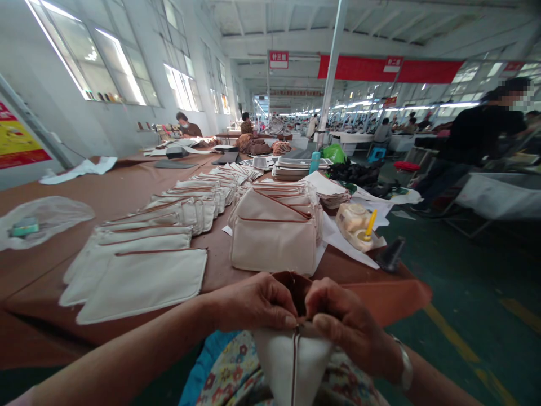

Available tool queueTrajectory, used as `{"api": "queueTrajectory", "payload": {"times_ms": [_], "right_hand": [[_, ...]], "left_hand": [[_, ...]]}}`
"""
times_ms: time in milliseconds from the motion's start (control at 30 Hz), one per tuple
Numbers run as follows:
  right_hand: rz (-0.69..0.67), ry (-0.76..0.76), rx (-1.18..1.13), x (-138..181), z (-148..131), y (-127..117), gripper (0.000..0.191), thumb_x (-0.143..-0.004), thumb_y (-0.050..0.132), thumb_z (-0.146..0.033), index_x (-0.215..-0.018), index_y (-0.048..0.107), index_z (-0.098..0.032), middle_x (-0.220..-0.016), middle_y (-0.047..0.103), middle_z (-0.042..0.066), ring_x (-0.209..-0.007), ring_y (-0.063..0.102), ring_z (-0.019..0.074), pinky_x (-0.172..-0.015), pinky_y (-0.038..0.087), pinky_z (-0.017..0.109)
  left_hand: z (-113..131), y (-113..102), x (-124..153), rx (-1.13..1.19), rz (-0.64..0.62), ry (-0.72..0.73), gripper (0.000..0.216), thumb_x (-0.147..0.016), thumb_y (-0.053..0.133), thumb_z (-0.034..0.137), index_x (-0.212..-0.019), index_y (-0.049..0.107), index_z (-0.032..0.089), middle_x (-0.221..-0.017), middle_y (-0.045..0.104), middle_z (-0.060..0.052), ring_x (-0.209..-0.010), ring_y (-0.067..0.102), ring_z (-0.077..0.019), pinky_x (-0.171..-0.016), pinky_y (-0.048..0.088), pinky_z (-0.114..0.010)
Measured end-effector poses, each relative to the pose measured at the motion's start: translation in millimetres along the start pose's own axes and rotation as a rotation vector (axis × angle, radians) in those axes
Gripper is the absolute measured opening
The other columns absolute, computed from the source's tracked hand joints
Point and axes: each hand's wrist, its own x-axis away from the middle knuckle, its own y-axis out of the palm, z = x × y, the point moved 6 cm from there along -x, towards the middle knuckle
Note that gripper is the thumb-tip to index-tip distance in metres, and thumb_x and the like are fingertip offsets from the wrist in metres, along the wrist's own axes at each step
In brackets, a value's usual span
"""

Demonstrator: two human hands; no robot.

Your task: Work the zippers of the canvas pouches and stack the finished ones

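A cream canvas pouch with a brown zipper hangs in front of my lap, low in the head view. My left hand pinches its top edge on the left. My right hand pinches the same edge on the right, a bracelet on its wrist. Both hands are closed on the pouch, touching each other at the zipper's end. Just beyond them a stack of finished pouches stands on the brown table. To the left a fanned row of flat pouches runs away along the table.
A plastic bottle with a yellow nozzle lies on white paper right of the stack. A clear plastic bag sits far left. Trays and more pouches lie further back. A person in black stands at right; others sit in the distance.
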Motion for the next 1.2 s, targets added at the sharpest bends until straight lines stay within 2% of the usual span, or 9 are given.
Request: {"api": "queueTrajectory", "payload": {"times_ms": [100,200,300,567,733,867,967,1100,1200], "right_hand": [[-0.090,0.135,-0.029,-6,2,-2,0.036,-0.100,0.036,-0.044,-0.082,0.053,-0.018,-0.074,0.047,0.000,-0.066,0.041,0.0131,-0.060,0.035,0.025],[-0.273,0.187,-0.013,-13,0,3,0.041,-0.098,0.042,-0.046,-0.070,0.046,-0.017,-0.068,0.039,-0.003,-0.062,0.033,0.0109,-0.053,0.029,0.023],[-0.341,0.177,-0.025,-16,1,9,0.040,-0.095,0.050,-0.045,-0.067,0.045,-0.017,-0.065,0.034,-0.005,-0.058,0.028,0.0096,-0.049,0.022,0.023],[-0.104,0.207,-0.044,-7,23,8,0.041,-0.090,0.057,-0.048,-0.067,0.049,-0.016,-0.063,0.040,-0.004,-0.058,0.033,0.0096,-0.051,0.025,0.023],[-0.115,0.272,-0.245,-8,14,1,0.052,-0.097,0.037,-0.056,-0.072,0.055,-0.014,-0.066,0.043,-0.001,-0.058,0.032,0.0100,-0.050,0.026,0.023],[-0.151,0.300,-0.257,-11,8,2,0.052,-0.095,0.042,-0.058,-0.069,0.052,-0.014,-0.062,0.040,-0.002,-0.054,0.028,0.0087,-0.047,0.021,0.023],[-0.165,0.333,-0.282,-12,10,7,0.049,-0.092,0.048,-0.057,-0.068,0.048,-0.015,-0.060,0.034,-0.004,-0.053,0.022,0.0078,-0.045,0.016,0.023],[-0.140,0.353,-0.337,-12,14,8,0.044,-0.094,0.049,-0.053,-0.072,0.050,-0.015,-0.063,0.036,-0.004,-0.054,0.024,0.0079,-0.046,0.018,0.022],[-0.136,0.351,-0.369,-10,14,5,0.039,-0.095,0.050,-0.048,-0.075,0.052,-0.014,-0.066,0.040,-0.003,-0.056,0.028,0.0082,-0.048,0.021,0.022]], "left_hand": [[7,2,1,-0.110,0.015,0.040,0.038,-0.082,0.066,0.048,-0.083,0.068,0.011,-0.067,0.050,0.002,-0.060,0.036,-0.0096,-0.051,0.026,-0.020],[15,5,3,-0.191,0.032,0.071,0.031,-0.086,0.062,0.041,-0.081,0.065,0.011,-0.066,0.046,0.003,-0.060,0.034,-0.0090,-0.050,0.026,-0.019],[22,6,6,-0.288,0.060,0.099,0.026,-0.087,0.061,0.037,-0.080,0.064,0.011,-0.066,0.046,0.004,-0.060,0.035,-0.0085,-0.050,0.027,-0.018],[12,-4,1,-0.230,0.103,0.034,0.032,-0.081,0.066,0.043,-0.079,0.061,0.012,-0.067,0.050,0.004,-0.061,0.037,-0.0094,-0.050,0.028,-0.017],[14,-4,8,-0.161,0.099,-0.008,0.045,-0.080,0.063,0.059,-0.077,0.057,0.014,-0.065,0.041,0.005,-0.060,0.033,-0.0101,-0.050,0.024,-0.020],[22,-3,16,-0.049,0.205,-0.013,0.059,-0.088,0.041,0.068,-0.074,0.060,0.014,-0.071,0.045,0.001,-0.066,0.040,-0.0131,-0.059,0.034,-0.022],[20,-4,16,0.009,0.254,-0.048,0.056,-0.088,0.043,0.065,-0.074,0.061,0.015,-0.073,0.048,-0.001,-0.070,0.043,-0.0149,-0.065,0.037,-0.024],[15,-4,10,-0.022,0.146,-0.041,0.040,-0.084,0.054,0.052,-0.068,0.057,0.015,-0.067,0.042,0.002,-0.065,0.037,-0.0133,-0.063,0.033,-0.024],[11,-5,9,-0.010,0.119,-0.061,0.023,-0.077,0.060,0.038,-0.078,0.061,0.015,-0.070,0.045,0.003,-0.065,0.036,-0.0126,-0.059,0.029,-0.023]]}}
